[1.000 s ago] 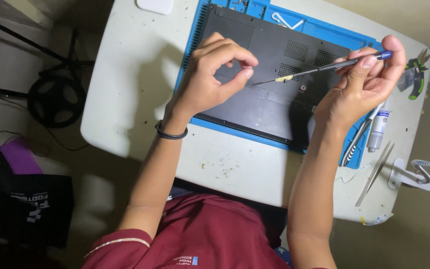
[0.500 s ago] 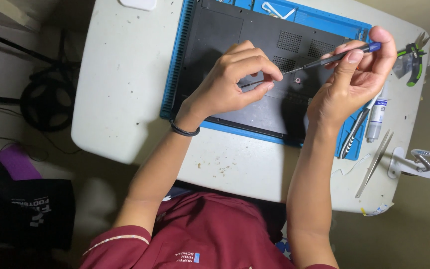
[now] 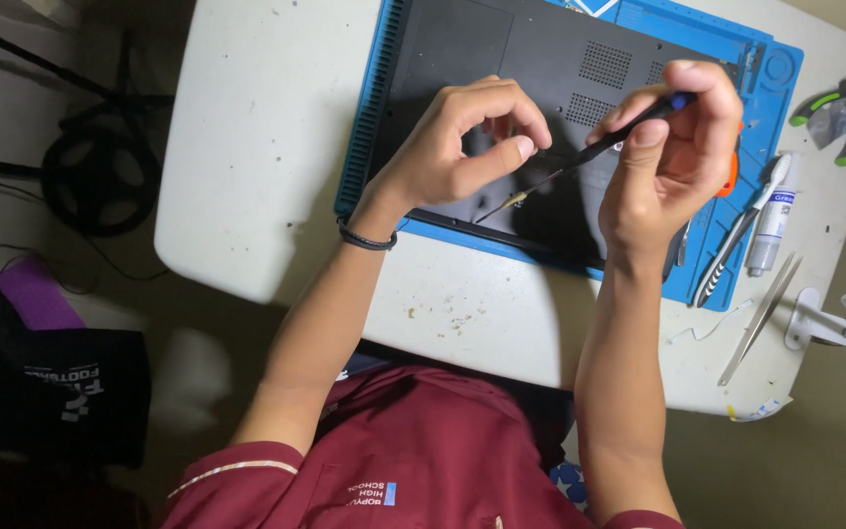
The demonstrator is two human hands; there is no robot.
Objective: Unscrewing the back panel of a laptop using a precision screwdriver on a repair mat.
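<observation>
A black laptop (image 3: 531, 69) lies bottom-up on a blue work mat (image 3: 364, 127) on a white table. My right hand (image 3: 673, 157) grips a thin screwdriver (image 3: 589, 152) by its blue-capped handle, the shaft slanting down-left to a tip on the laptop's near edge. My left hand (image 3: 457, 147) hovers over the laptop with thumb and fingers curled close around the shaft near the tip. A black band circles my left wrist.
Right of the laptop lie tweezers (image 3: 761, 313), a small white tube (image 3: 771, 220) and a pen-like tool (image 3: 731, 245). Green-handled pliers (image 3: 839, 108) sit at the far right, a white clamp (image 3: 829, 323) at the table's edge. A black bag (image 3: 61, 392) and cables lie on the floor, left.
The screwdriver has tilted from nearly level to steeply slanted, its tip dropping onto the laptop's near edge. Both hands came closer together over the laptop.
</observation>
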